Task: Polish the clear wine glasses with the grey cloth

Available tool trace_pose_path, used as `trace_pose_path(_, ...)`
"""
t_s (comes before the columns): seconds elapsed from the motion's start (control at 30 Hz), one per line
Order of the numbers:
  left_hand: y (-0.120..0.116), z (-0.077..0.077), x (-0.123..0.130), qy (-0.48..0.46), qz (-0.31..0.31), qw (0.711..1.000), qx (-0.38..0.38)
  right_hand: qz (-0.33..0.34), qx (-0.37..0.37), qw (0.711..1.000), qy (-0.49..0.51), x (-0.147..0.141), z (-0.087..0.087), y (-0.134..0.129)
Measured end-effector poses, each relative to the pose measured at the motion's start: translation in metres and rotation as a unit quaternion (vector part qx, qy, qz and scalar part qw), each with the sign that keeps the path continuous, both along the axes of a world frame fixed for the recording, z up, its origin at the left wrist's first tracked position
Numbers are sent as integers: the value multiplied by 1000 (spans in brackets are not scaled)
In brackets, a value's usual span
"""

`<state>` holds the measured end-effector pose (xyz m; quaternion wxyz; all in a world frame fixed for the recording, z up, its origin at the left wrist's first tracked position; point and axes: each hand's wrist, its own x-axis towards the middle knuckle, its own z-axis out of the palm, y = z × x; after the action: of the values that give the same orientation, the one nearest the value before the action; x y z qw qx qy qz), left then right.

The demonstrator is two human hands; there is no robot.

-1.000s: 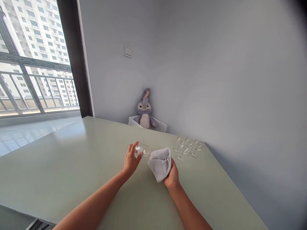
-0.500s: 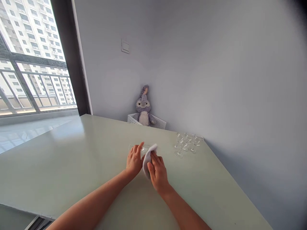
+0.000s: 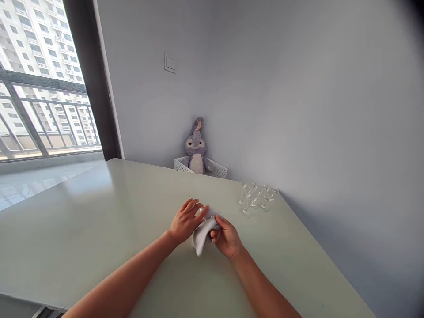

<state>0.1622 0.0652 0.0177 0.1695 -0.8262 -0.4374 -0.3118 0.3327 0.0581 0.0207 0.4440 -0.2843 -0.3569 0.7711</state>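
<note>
Over the middle of the table, my left hand (image 3: 185,221) is closed around a clear stemmed glass (image 3: 210,213), tilted on its side. Its fingers hide most of the stem. A light grey-white cloth (image 3: 200,237) is pinched between the thumb and fingers of my right hand (image 3: 228,237). The cloth lies against the near side and rim of the glass, and one end droops toward me. Whether part of it is inside the bowl I cannot tell.
Several clear stemmed glasses (image 3: 255,196) stand upright close together at the table's back right, near the wall. Behind the far edge of the pale green table (image 3: 132,203), a purple plush toy (image 3: 196,152) sits in a white perforated basket (image 3: 217,169). A window is at the left.
My right hand has turned, from fingers laid flat on the cloth to pinching it. The cloth's loose end now hangs lower, and the glass has shifted slightly right with its bowl toward the right hand.
</note>
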Motion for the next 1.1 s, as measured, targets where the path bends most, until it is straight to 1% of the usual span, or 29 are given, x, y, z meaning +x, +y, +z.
trace_pose_path(0.03, 1, 2, -1, -5, -19, 1000, -14, 6, 11, 1000, -10, 2, 0, 1)
trace_pose_path(0.1, 3, 8, -3, -33, -39, 996, -66, 28, 74, 994, -69, 8, 3, 2)
trace_pose_path(0.17, 1, 14, -6, -75, -54, 985, -148, 59, 158, 974, -152, 15, 8, 1)
trace_pose_path(0.2, 0, 17, -7, -99, -63, 973, -199, 80, 191, 960, -188, 19, 12, 0)
trace_pose_path(0.23, -2, 21, -9, -121, -79, 954, -261, 108, 212, 947, -215, 24, 16, -1)
trace_pose_path(0.27, -4, 24, -11, -137, -106, 927, -334, 143, 221, 937, -230, 28, 19, -1)
trace_pose_path(0.33, -8, 30, -13, -147, -172, 846, -483, 208, 214, 926, -232, 35, 24, 0)
trace_pose_path(0.37, -10, 32, -13, -143, -196, 807, -538, 228, 206, 925, -226, 38, 25, 1)
trace_pose_path(0.4, -11, 32, -12, -138, -204, 787, -566, 230, 199, 927, -220, 38, 24, 2)
trace_pose_path(0.43, -12, 32, -10, -138, -183, 798, -558, 214, 191, 934, -214, 38, 22, 4)
trace_pose_path(0.47, -12, 30, -8, -141, -138, 835, -514, 179, 180, 945, -208, 36, 19, 7)
trace_pose_path(0.5, -12, 28, -4, -141, -85, 883, -439, 133, 163, 957, -198, 33, 15, 9)
trace_pose_path(0.53, -12, 26, 0, -134, -38, 927, -347, 87, 139, 970, -179, 29, 12, 10)
trace_pose_path(0.57, -12, 25, 3, -122, -4, 960, -254, 47, 109, 982, -150, 25, 8, 11)
trace_pose_path(0.6, -12, 23, 5, -103, 13, 979, -176, 16, 77, 990, -114, 22, 6, 12)
trace_pose_path(0.63, -11, 23, 6, -81, 16, 989, -123, -3, 50, 996, -76, 18, 4, 11)
trace_pose_path(0.67, -11, 23, 6, -60, 14, 994, -92, -9, 31, 998, -45, 15, 3, 10)
trace_pose_path(0.73, -9, 24, 3, -35, 18, 996, -74, 8, 29, 999, -21, 11, 4, 6)
trace_pose_path(0.8, -7, 25, -3, -28, 14, 995, -93, 35, 72, 995, -52, 10, 7, 2)
trace_pose_path(0.87, -4, 26, -10, -35, -4, 989, -144, 68, 135, 982, -111, 14, 12, 0)
trace_pose_path(0.9, -3, 26, -12, -43, -18, 982, -186, 88, 162, 973, -140, 18, 15, 0)
trace_pose_path(0.93, -2, 26, -15, -54, -38, 969, -240, 111, 184, 963, -165, 22, 18, 0)
trace_pose_path(0.97, -1, 27, -16, -68, -62, 948, -303, 136, 200, 952, -186, 27, 19, 2)
trace_pose_path(1.03, -3, 27, -16, -102, -114, 890, -429, 172, 217, 938, -210, 37, 21, 7)
trace_pose_path(1.07, -4, 27, -15, -118, -128, 865, -470, 175, 219, 935, -215, 41, 21, 10)
trace_pose_path(1.1, -5, 26, -12, -128, -130, 858, -481, 170, 218, 937, -213, 44, 20, 12)
